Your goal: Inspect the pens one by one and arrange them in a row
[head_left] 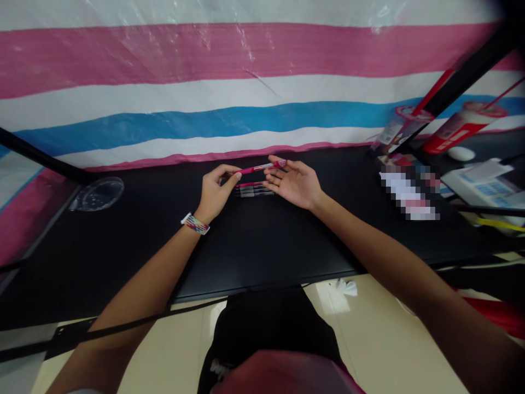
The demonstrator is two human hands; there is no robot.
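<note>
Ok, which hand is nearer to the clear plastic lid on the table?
Left. The left hand is to the right of the lid, apart from it, holding one end of a pink pen. The right hand is farther right, by the pen's other end.

Black table (pixel 262 241) bears pens (pixel 253 191), perhaps a lid (pixel 99 194).

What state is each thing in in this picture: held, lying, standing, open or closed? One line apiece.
Left hand: closed on the pink pen
Pink pen: held above the table
Right hand: open, at the pen's other end
Row of pens: lying side by side
Clear plastic piece: lying
Red cup: standing, straw in
</note>
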